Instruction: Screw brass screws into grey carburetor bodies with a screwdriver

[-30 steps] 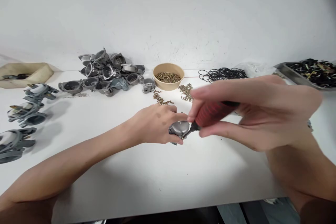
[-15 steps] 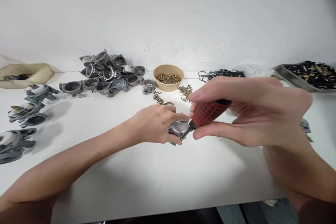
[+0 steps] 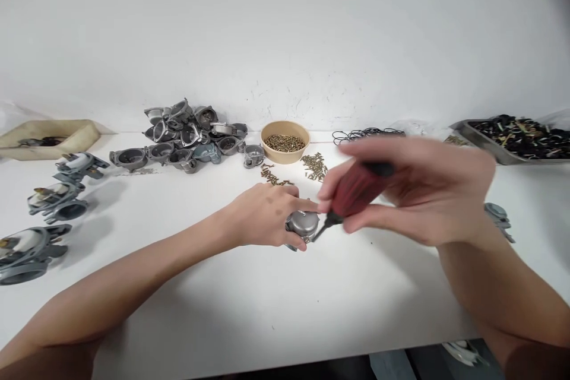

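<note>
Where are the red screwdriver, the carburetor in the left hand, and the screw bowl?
Red screwdriver (image 3: 355, 191): head view, on its handle.
Carburetor (image 3: 305, 224): head view, on its domed cover.
Screw bowl (image 3: 285, 157): head view, on its front wall.

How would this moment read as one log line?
left hand: grips domed metal housing | right hand: holds red-and-black screwdriver, tip near housing's edge | behind: screw bowl

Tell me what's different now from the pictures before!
The tip of the red screwdriver in the right grip has moved a little right and looks off the little screw it seemed to touch. The view shifted slightly too. Nothing was let go or picked up: the left grip still holds the round metal part, and the tan bowl stayed put.
</note>
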Motion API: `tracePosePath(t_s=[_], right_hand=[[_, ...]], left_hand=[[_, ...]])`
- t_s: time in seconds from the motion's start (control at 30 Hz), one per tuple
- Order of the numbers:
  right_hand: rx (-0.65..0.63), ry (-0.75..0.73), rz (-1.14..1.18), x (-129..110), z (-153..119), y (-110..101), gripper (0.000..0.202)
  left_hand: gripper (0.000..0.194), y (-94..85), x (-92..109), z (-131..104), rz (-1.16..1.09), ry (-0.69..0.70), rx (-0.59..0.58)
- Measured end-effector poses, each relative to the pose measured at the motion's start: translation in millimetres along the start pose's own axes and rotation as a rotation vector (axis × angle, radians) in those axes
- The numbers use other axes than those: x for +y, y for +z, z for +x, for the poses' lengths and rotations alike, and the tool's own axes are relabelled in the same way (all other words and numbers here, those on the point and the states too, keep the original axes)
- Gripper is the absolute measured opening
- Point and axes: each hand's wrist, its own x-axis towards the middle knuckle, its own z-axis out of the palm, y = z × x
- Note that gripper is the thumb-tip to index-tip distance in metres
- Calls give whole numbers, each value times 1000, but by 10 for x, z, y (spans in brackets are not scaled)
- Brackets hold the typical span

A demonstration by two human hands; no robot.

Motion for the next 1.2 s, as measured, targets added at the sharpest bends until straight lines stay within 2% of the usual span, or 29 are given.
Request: tracePosePath(t_s=[0.07,0.13,0.2,0.23,0.27,0.33,0.4,0.5,0.6,0.77,0.9,0.97,1.03,1.1,1.2], right_hand=[[124,50,38,-7,-5,-116,58],[230,157,-29,61,-54,-254,52],[273,406,-193,209,-167,-353,49],[214,553,-287,302,-246,-373,46],[102,660,-364,397,-338,-366,41],[-47,748,-390,565,-539,-281,33],[-107,777,-414,678,-725,-130,27],[-141,762,-468,754,-905,96,20],[-184,687,-482,776,-952,177,20],[-245,442,-328,669,-915,54,54],[-267,381,-89,525,-919,111,78],[-328,350,-110,504,-931,202,84],[-387,317,-187,514,-940,283,78],[-378,312,-230,531,-940,328,65],[-326,366,-243,524,-929,334,61]], left_hand=[[64,-17,1,-5,-6,-5,-23],[69,-20,1,-7,-18,10,-36],[75,-12,1,-9,-36,15,-35],[78,-5,3,-11,-45,14,-33],[80,3,5,-14,-50,11,-27],[82,17,9,-21,-50,8,-10],[84,25,10,-26,-46,9,-9],[86,16,0,-23,-69,2,-1],[86,-1,-7,-17,-103,-12,27],[80,7,25,-27,-120,-40,121],[50,-38,63,-51,-101,-97,281],[41,-130,69,-85,-38,-108,392],[38,-266,62,-152,21,-84,513],[36,-408,40,-256,49,-71,598],[37,-499,-34,-467,27,-97,584]])
